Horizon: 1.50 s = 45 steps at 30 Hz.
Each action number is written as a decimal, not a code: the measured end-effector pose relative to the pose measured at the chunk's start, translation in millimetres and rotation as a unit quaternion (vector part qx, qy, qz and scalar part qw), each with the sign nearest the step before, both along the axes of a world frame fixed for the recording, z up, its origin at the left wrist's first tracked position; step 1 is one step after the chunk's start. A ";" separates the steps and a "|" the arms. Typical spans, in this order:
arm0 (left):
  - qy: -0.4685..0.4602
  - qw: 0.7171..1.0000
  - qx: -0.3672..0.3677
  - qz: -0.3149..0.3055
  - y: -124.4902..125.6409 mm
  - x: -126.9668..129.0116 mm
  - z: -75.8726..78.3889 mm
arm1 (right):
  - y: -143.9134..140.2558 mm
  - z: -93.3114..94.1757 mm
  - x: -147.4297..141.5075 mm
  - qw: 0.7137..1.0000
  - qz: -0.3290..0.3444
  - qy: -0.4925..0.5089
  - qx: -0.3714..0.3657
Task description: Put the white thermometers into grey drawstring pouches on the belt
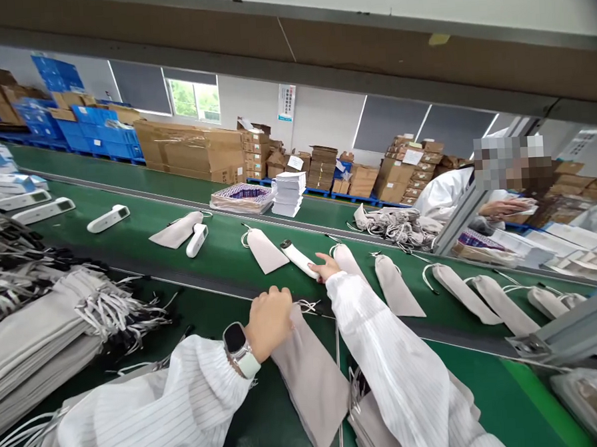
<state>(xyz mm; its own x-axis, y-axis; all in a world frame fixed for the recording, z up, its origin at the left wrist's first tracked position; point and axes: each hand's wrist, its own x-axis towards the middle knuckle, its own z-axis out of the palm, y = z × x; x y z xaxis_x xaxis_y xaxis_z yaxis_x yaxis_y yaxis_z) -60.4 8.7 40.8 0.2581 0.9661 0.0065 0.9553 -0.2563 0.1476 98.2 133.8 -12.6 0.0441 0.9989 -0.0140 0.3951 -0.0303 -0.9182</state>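
Where right hand (325, 267) reaches, device (299, 258) touches.

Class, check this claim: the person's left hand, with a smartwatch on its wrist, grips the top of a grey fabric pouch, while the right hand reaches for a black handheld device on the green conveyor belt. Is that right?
Not quite. The handheld device is white, not black, as the head view shows. The rest stands: the left hand, smartwatch on its wrist, grips the top of the grey fabric pouch, and the right hand reaches the device on the green conveyor belt.
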 end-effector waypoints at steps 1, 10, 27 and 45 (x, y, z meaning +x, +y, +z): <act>0.004 1.000 0.000 0.008 0.0 -0.5 0.7 | -2.9 1.8 1.6 1.000 0.003 0.022 -0.016; -0.047 0.997 -0.043 -0.046 1.7 -5.1 9.7 | -45.1 47.1 8.2 0.910 0.137 0.390 0.038; -0.204 0.947 -0.060 -0.240 -5.5 -0.2 22.5 | -85.5 76.1 21.7 0.907 0.154 0.383 0.088; -0.329 0.915 -0.062 -0.226 -5.5 4.5 28.3 | -91.8 69.7 16.9 0.929 0.197 0.312 -0.041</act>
<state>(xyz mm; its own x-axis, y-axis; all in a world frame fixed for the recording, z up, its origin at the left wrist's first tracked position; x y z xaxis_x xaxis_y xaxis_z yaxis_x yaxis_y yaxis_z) -56.0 3.2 69.1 0.6108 0.7657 0.2015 0.4506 -0.5454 0.7067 115.1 42.0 57.0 -0.3673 0.9300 0.0097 -0.2176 -0.0758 -0.9731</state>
